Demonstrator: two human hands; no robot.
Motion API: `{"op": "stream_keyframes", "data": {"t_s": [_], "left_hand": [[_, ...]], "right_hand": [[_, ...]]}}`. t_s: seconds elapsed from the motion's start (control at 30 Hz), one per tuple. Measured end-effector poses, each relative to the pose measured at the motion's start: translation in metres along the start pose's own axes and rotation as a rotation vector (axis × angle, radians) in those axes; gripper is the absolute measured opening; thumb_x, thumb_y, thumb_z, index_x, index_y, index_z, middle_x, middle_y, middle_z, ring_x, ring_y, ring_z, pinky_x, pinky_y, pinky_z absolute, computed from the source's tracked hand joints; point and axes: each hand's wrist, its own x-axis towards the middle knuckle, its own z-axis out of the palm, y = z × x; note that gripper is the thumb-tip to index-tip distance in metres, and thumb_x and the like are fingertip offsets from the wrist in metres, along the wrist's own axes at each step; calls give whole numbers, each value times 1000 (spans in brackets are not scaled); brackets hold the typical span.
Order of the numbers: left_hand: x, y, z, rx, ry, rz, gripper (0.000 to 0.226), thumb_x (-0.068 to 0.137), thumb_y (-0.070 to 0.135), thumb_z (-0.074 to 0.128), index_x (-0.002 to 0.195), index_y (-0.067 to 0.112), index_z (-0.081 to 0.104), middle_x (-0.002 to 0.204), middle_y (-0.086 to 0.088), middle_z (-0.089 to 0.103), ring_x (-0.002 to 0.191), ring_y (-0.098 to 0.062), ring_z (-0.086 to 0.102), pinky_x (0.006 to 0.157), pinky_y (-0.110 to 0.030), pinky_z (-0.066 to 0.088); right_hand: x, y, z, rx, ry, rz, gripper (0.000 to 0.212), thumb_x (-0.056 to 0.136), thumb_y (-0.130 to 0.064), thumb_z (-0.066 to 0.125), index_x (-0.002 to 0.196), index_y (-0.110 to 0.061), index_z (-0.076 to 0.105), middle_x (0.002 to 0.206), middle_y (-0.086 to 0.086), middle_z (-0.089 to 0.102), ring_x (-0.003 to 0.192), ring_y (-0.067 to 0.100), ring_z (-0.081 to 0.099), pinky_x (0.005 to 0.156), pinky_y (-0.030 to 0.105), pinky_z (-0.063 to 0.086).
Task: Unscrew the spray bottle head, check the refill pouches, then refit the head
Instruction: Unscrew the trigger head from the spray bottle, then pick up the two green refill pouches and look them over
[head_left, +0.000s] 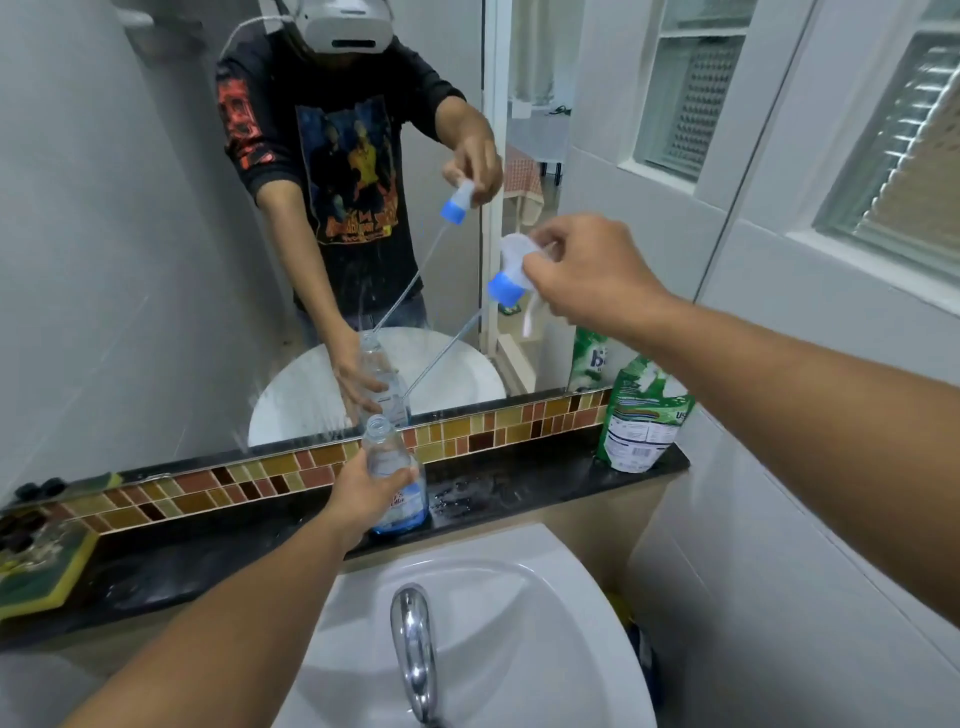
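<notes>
Head view: the left hand (363, 488) keeps a clenched grip around the clear plastic spray bottle (396, 478), steadying it upright on the dark stone desk (519, 488) behind the white sink (467, 597), neck open. The right hand (587, 270) grips the white trigger head with its blue collar (511, 270), lifted high and to the right so the thin dip tube (441, 356) clears the neck. The green refill pouch (641, 410) leans against the wall at the desk's right end, untouched.

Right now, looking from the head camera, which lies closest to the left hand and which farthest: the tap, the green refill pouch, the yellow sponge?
From the left hand, which holds the bottle:
1. Tap, just below, over the basin.
2. Green refill pouch, right end of the ledge.
3. Yellow sponge, far left end of the ledge.
</notes>
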Motion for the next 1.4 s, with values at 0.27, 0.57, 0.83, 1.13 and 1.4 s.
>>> {"op": "stream_keyframes", "data": {"t_s": [0.27, 0.57, 0.83, 1.13, 1.4], "left_hand": [[2, -2, -1, -28, -14, -8, 34, 87, 21, 79, 111, 32, 58, 116, 1, 68, 110, -26, 67, 99, -55, 54], [4, -5, 0, -56, 0, -18, 35, 87, 19, 79, 112, 33, 58, 115, 6, 66, 115, -26, 64, 106, -59, 49], [7, -7, 1, -75, -6, -60, 38, 87, 24, 80, 118, 29, 60, 124, -1, 69, 120, -29, 64, 108, -62, 47], [11, -13, 4, -92, 20, -48, 42, 89, 24, 80, 124, 32, 58, 129, -1, 68, 123, -28, 62, 110, -60, 46], [14, -17, 7, -108, 40, -33, 34, 90, 22, 79, 113, 38, 58, 119, 6, 69, 116, -23, 65, 99, -48, 51]], "right_hand": [[-25, 99, -8, 255, 65, 416, 14, 97, -13, 57, 91, -11, 69, 58, 9, 71, 49, 22, 69, 44, 30, 55], [-84, 174, 94, 423, -82, 825, 8, 100, -10, 55, 99, -8, 63, 72, 20, 71, 47, 21, 63, 46, 29, 55], [-105, 181, 169, 581, -96, 1020, 14, 99, -16, 66, 91, -4, 66, 57, 18, 69, 51, 23, 63, 79, 49, 62], [-102, 176, 226, 490, -183, 1087, 17, 96, -14, 65, 82, -6, 64, 63, 14, 66, 55, 25, 65, 79, 50, 64], [-110, 179, 231, 251, -335, 875, 22, 93, -3, 70, 84, -22, 63, 88, 7, 66, 85, 28, 70, 76, 46, 65]]}}
